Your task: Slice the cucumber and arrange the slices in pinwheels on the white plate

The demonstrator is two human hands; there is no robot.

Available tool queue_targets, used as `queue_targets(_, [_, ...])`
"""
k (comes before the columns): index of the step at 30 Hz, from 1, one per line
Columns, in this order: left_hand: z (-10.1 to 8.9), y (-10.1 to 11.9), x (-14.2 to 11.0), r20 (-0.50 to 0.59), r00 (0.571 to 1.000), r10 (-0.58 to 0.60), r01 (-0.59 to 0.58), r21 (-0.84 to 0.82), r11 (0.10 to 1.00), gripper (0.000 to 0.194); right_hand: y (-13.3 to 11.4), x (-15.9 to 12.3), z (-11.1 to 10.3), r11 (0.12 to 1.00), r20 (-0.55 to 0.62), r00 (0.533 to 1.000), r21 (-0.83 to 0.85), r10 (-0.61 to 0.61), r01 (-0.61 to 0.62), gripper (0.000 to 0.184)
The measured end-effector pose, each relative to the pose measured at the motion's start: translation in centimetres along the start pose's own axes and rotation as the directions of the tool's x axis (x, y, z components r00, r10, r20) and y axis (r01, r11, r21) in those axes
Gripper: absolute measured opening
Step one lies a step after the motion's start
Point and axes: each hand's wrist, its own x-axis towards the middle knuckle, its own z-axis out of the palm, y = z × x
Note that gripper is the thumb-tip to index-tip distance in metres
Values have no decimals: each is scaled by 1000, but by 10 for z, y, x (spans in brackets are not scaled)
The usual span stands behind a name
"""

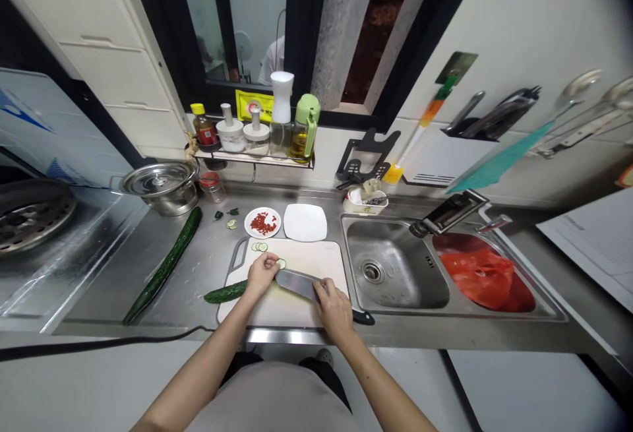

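My left hand [262, 274] is closed over the cutting board [316, 257], its fingertips pinched at a thin cucumber slice [281, 264] beside the blade's tip. My right hand [335, 307] grips a wide-bladed kitchen knife [297, 283] near the heel of the blade, which lies flat and low over the board. A black handle end, in line with the blade, shows right of that hand. A cut cucumber [225, 292] lies across the board's left edge, partly behind my left wrist. Several cucumber slices [259, 246] rest at the board's upper left.
Behind the board stand a plate of chopped red pieces [262, 223] and a white square plate [305, 222]. A whole cucumber [165, 264] lies at left, near a lidded steel pot [163, 185]. At right is the sink [395, 267] with a red bag [482, 279]. Seasonings line a shelf [252, 157].
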Motion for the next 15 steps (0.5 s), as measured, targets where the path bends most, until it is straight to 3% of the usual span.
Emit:
queue_targets(8, [-24,-2,26,-210,965,-160,218,297,930,21,6,-6,7,992,35,994,70,104,-106,40])
queue_targets(15, [-24,1,54,-214,957,-196,272,426,863,21,8,-6,6,986,49,990,97,131,-135,39])
